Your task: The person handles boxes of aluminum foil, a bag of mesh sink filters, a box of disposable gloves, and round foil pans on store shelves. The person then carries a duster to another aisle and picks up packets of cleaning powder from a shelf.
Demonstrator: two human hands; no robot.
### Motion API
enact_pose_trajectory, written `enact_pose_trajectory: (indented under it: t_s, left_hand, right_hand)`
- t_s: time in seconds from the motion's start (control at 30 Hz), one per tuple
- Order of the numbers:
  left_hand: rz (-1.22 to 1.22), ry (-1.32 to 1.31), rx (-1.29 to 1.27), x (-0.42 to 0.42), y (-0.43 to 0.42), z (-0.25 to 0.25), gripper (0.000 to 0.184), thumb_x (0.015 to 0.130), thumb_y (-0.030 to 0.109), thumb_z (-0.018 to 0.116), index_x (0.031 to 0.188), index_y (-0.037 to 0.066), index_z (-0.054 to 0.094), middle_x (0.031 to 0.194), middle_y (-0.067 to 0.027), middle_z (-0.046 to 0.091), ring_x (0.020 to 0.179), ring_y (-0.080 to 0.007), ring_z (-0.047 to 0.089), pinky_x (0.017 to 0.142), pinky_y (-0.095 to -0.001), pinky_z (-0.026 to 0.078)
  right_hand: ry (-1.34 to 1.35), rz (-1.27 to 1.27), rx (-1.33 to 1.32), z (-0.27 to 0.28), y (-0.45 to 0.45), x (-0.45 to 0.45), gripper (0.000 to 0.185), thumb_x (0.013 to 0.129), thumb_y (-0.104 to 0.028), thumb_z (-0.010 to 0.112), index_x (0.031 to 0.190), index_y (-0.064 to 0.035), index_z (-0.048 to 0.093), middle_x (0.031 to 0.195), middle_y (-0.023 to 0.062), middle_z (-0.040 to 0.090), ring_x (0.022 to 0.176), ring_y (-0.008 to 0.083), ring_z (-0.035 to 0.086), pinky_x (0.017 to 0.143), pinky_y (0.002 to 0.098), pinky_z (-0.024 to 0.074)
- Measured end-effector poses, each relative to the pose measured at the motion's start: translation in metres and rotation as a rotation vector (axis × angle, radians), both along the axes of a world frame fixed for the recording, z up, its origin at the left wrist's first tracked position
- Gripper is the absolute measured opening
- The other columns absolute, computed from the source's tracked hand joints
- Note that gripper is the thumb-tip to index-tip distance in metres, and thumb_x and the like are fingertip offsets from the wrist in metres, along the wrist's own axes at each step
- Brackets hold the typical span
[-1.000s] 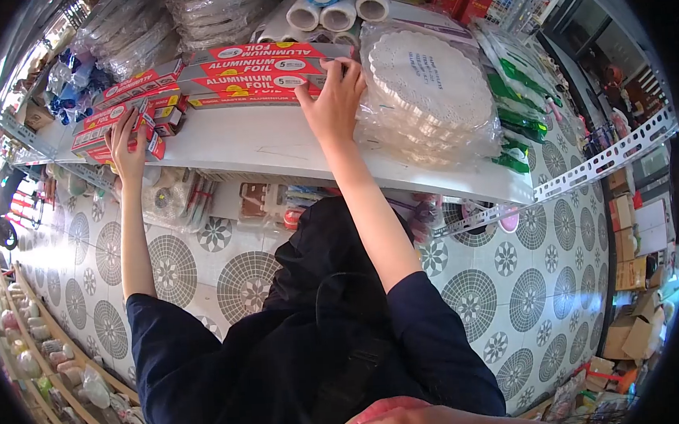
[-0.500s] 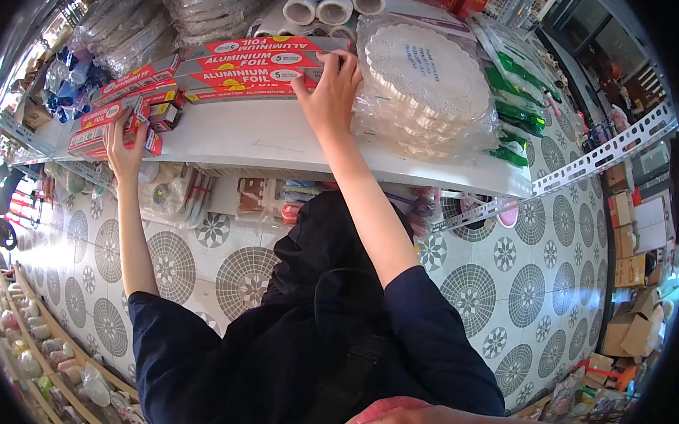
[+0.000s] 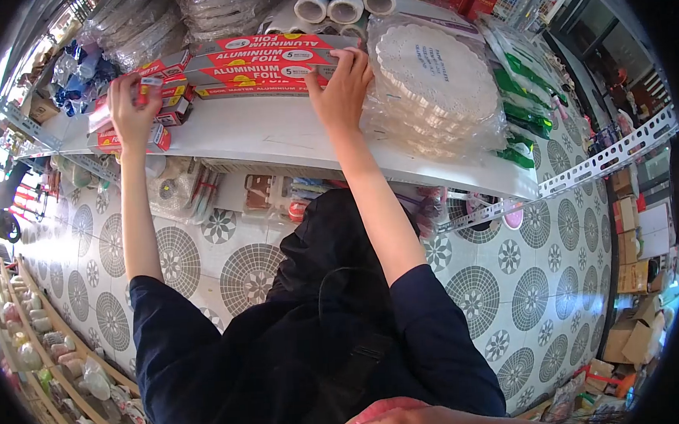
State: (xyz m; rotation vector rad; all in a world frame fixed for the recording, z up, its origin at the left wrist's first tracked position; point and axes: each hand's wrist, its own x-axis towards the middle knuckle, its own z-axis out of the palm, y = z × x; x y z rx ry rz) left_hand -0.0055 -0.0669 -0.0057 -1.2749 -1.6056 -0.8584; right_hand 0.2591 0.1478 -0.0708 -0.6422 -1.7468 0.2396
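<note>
My left hand (image 3: 131, 111) is closed around a small red aluminium foil box (image 3: 100, 119), raised over the left part of the white shelf (image 3: 266, 135). Its red end shows by my fingertips; the palm side is hidden. Under and beside it lie more short foil boxes (image 3: 134, 140). My right hand (image 3: 341, 93) grips the right end of a long aluminium foil box (image 3: 251, 72) on a stack, thumb on the front and fingers curled over the top. Right beside that hand sits a plastic-wrapped pile of white paper doilies (image 3: 436, 72).
Clear plastic rolls (image 3: 344, 8) and wrapped round stacks (image 3: 225, 11) stand behind the foil. Green packets (image 3: 530, 117) lie to the right. A perforated metal shelf post (image 3: 609, 148) juts out at the right. Slatted wooden racks (image 3: 66, 345) with goods stand lower left.
My left hand has lifted a short foil box off the others and turned it. My right hand stays at the long boxes' end. The view has shifted slightly.
</note>
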Motion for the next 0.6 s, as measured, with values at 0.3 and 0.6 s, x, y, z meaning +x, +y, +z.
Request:
enact_pose_trajectory:
  t_s: [0.3, 0.6]
  left_hand:
    - [-0.539, 0.125, -0.586, 0.161, 0.084, -0.027, 0.046, 0.063, 0.043, 0.076, 0.081, 0.003, 0.059, 0.090, -0.0088, 0.059, 0.086, -0.0257, 0.059, 0.073, -0.0350, 0.049]
    - [-0.389, -0.141, -0.411, 0.147, 0.056, -0.020, 0.038, 0.072, 0.030, 0.075, 0.103, 0.009, 0.066, 0.111, -0.0074, 0.058, 0.103, -0.0254, 0.054, 0.089, -0.0385, 0.044]
  right_hand:
    - [0.230, 0.248, 0.123, 0.006, -0.005, 0.013, 0.020, 0.085, -0.008, 0.053, 0.104, -0.0038, 0.049, 0.098, 0.0128, 0.053, 0.098, 0.0327, 0.047, 0.096, 0.0447, 0.0302]
    - [0.170, 0.291, 0.185, 0.011, -0.003, 0.015, 0.010, 0.083, -0.004, 0.054, 0.092, -0.0050, 0.051, 0.086, 0.0113, 0.052, 0.086, 0.0318, 0.047, 0.081, 0.0426, 0.0362]
